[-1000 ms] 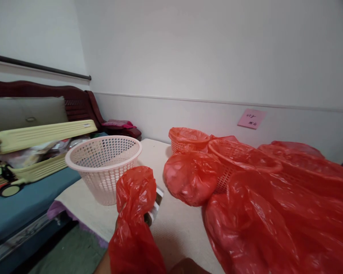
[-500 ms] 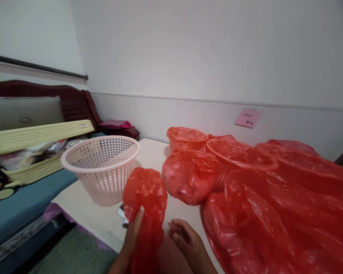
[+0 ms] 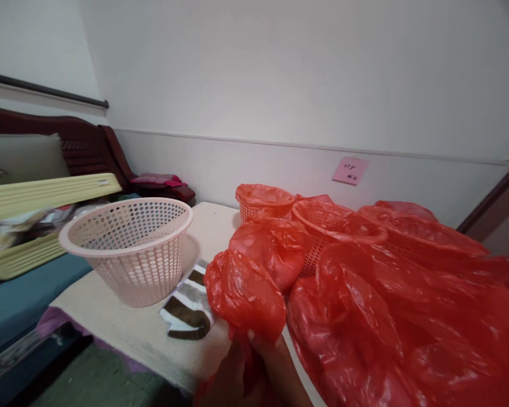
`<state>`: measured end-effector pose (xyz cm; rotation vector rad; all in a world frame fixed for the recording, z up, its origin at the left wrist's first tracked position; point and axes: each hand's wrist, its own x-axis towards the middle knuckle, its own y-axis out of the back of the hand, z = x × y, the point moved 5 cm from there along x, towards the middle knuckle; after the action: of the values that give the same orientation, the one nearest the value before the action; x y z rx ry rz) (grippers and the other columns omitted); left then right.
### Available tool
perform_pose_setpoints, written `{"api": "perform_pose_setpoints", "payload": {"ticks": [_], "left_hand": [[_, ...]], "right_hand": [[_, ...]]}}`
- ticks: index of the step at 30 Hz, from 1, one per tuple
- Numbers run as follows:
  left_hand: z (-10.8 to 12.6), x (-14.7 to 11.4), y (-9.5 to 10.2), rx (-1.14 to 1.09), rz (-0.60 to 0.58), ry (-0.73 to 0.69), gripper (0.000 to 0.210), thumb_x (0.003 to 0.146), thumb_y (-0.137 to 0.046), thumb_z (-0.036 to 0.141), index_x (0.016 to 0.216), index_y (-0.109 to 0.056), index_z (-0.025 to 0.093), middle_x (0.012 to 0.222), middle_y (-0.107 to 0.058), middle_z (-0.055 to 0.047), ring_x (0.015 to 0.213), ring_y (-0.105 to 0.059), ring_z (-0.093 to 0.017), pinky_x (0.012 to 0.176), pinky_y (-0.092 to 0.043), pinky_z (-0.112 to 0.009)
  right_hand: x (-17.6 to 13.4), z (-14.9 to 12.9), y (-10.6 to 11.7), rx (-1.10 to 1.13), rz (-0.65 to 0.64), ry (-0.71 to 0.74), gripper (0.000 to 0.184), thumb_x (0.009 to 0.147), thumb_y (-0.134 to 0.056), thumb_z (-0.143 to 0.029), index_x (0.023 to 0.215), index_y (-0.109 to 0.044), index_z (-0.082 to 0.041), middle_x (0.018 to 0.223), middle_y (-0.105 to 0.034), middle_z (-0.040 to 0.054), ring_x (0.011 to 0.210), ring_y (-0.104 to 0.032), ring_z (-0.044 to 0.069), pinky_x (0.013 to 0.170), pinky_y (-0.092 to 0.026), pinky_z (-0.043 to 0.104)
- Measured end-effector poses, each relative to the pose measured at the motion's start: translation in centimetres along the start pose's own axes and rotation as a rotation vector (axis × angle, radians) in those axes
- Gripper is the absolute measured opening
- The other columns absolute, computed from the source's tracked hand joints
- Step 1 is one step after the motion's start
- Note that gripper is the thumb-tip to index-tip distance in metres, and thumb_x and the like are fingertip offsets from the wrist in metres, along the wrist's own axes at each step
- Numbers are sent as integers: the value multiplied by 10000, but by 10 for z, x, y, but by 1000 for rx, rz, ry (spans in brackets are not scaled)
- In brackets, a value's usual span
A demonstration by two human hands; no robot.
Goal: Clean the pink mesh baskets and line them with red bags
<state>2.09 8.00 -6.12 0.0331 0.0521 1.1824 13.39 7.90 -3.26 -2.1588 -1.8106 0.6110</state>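
Note:
At the bottom centre both my hands grip the neck of a puffed red plastic bag. My left hand and my right hand are pressed together around the gathered plastic, fingers closed. The bag stands up over the front part of the table. A brown and white striped cloth lies flat on the table just left of the bag. An empty pink perforated basket stands further left, apart from my hands.
Several baskets lined with red bags and a heap of red plastic fill the table's right side. The beige table cover ends at a front-left edge. A bed with an open yellow suitcase lies left; a pink note hangs on the wall.
The red bag moved right and is now held by both hands at its neck. The striped cloth, earlier under my left hand with the bag, now lies flat on the table. The camera turned right.

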Motion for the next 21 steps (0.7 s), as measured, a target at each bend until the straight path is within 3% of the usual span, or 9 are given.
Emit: {"api": "perform_pose_setpoints", "payload": {"ticks": [3,5,7,9,12,14,17,19,21], "left_hand": [[14,3,4,-66,-3,-44,488,701,-692,520,1129,-668,286,1168,-691,-92,1045,-641,-308,874,-517,-394],[24,10,20,-134,92,-99,312,769,-644,516,897,-693,236,930,-715,-58,862,-650,-230,786,-525,-328],[30,19,48,-188,284,-119,312,790,-628,528,775,-658,218,681,-648,-1,661,-592,-163,649,-502,-269],[31,26,77,-247,474,-107,342,808,-601,555,868,-653,222,701,-660,12,648,-587,-151,612,-491,-249],[32,30,106,-378,588,-129,352,853,-547,548,1010,-641,247,925,-712,0,844,-645,-171,723,-521,-256],[34,30,113,-385,553,-149,380,847,-549,557,1024,-663,240,1004,-720,-15,952,-646,-194,823,-520,-276],[38,28,102,-221,327,-166,551,726,-650,615,1101,-673,213,1123,-720,-64,1067,-633,-264,920,-505,-325],[37,26,92,-97,221,-157,607,658,-737,552,1154,-654,213,1168,-708,-69,1097,-624,-282,927,-501,-325],[32,25,85,-15,186,-116,495,700,-730,450,1129,-650,215,1093,-724,-52,1024,-644,-253,871,-510,-302]], "right_hand": [[2,-9,4,63,49,-11,316,675,-738,-379,936,-686,-209,837,-720,50,766,-677,241,742,-553,382],[4,-10,9,118,70,-43,276,635,-722,-320,880,-689,-198,828,-725,51,786,-687,250,757,-554,380],[5,-9,12,120,20,-82,274,624,-699,-315,872,-696,-198,866,-733,67,854,-695,277,794,-550,400],[5,-7,15,69,-53,-97,300,637,-697,-376,882,-707,-203,862,-735,85,866,-696,305,774,-551,426],[2,-4,22,-10,-101,-78,391,639,-713,-504,911,-723,-222,808,-728,99,848,-692,335,728,-549,452],[0,-1,26,-30,-104,-67,420,629,-719,-542,933,-726,-251,807,-726,94,864,-686,345,729,-543,456],[-2,2,26,-53,-105,-68,416,615,-730,-547,943,-724,-291,824,-730,84,883,-679,354,714,-535,452],[-1,2,22,-41,-112,-95,365,604,-752,-487,908,-727,-287,805,-732,75,864,-678,347,698,-528,437],[3,0,14,5,-133,-143,300,584,-765,-352,861,-728,-246,771,-731,58,823,-683,312,713,-520,403]]}}
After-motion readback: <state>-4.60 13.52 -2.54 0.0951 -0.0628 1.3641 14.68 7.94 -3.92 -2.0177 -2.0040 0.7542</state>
